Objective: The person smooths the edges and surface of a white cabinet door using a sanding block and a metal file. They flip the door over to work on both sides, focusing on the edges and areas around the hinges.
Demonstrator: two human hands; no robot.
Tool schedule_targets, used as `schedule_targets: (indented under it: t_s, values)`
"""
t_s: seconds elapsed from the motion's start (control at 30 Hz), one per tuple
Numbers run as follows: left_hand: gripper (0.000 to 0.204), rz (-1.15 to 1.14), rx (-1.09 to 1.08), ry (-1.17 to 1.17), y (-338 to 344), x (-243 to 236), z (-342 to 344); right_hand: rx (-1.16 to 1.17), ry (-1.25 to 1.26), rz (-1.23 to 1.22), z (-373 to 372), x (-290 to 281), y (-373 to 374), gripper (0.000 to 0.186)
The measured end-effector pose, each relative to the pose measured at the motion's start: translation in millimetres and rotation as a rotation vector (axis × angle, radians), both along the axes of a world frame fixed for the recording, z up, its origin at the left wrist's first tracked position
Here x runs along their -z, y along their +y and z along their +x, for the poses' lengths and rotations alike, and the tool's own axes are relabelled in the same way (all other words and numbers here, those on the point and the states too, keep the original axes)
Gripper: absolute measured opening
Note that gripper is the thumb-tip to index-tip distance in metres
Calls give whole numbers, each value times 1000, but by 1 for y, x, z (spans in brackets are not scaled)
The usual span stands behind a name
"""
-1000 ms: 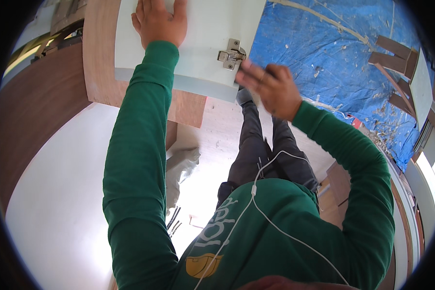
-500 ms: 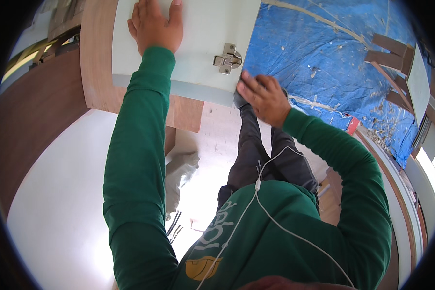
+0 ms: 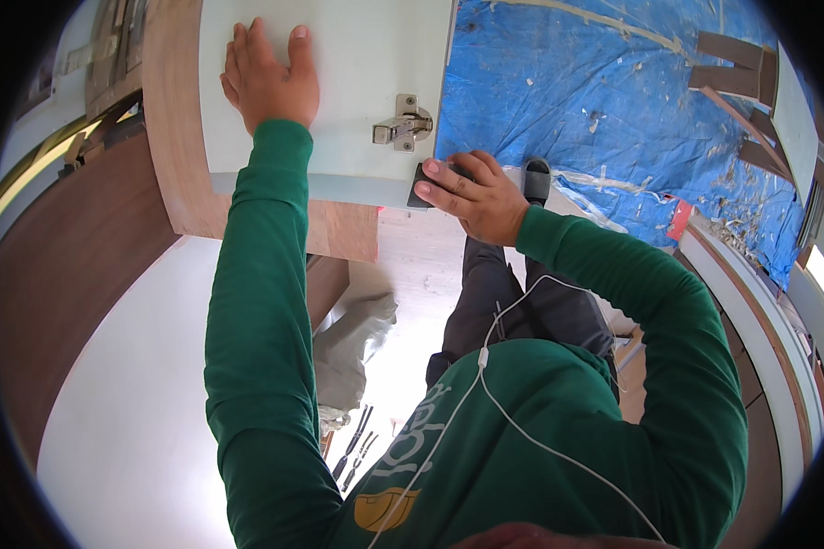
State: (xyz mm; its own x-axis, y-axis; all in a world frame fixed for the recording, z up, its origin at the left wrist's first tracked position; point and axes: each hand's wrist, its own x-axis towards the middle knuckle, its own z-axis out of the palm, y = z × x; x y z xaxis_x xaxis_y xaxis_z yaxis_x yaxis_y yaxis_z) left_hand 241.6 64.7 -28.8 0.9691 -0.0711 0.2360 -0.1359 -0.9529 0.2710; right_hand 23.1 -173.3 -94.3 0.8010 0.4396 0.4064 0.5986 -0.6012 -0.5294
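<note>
A pale cabinet door panel (image 3: 339, 110) lies flat in front of me on a wooden board (image 3: 178, 137). My left hand (image 3: 275, 82) rests palm down on its face, fingers spread, holding nothing. At the panel's near right corner, my right hand (image 3: 471, 197) has its fingers over a small black block (image 3: 418, 190) pressed to the edge. Most of the block is covered by the fingers, so its exact kind cannot be told. A metal cabinet hinge (image 3: 405, 123) is fixed in the panel close to the right edge, just beyond my right hand.
A creased blue tarp (image 3: 558, 101), littered with scraps, covers the floor at the right. Brown wooden pieces (image 3: 731, 69) stand at the far right. Grey plastic wrapping (image 3: 352, 357) lies below the board. A brown panel (image 3: 73, 220) borders the left side; a white cable (image 3: 482, 357) hangs over my front.
My right hand has moved in to the panel's corner, and the black block now shows under its fingers. The panel and my left hand appear slightly further left in view.
</note>
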Motion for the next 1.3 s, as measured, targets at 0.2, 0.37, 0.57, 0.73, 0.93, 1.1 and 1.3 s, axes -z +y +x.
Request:
schedule_targets:
  t_s: [0.2,0.37,0.57,0.73,0.93,1.1,1.3]
  values:
    - [73,8,1,1,-2,-3,0,248,40,34,77,-7,-10,95]
    - [73,-2,-4,3,-4,-3,-1,136,90,30,34,-2,1,97]
    - [74,-17,0,-3,-1,-2,0,52,360,377,-31,-39,-14,84]
    - [70,-3,22,-77,2,2,0,533,847,860,16,-65,-5,65]
    - [71,-15,16,-51,3,1,3,628,798,1003,48,-41,42,80]
    - [71,-19,28,-70,5,4,3,585,775,858,19,-41,50,90]
    - [71,-4,26,-67,4,3,5,585,939,957,-8,-52,56,100]
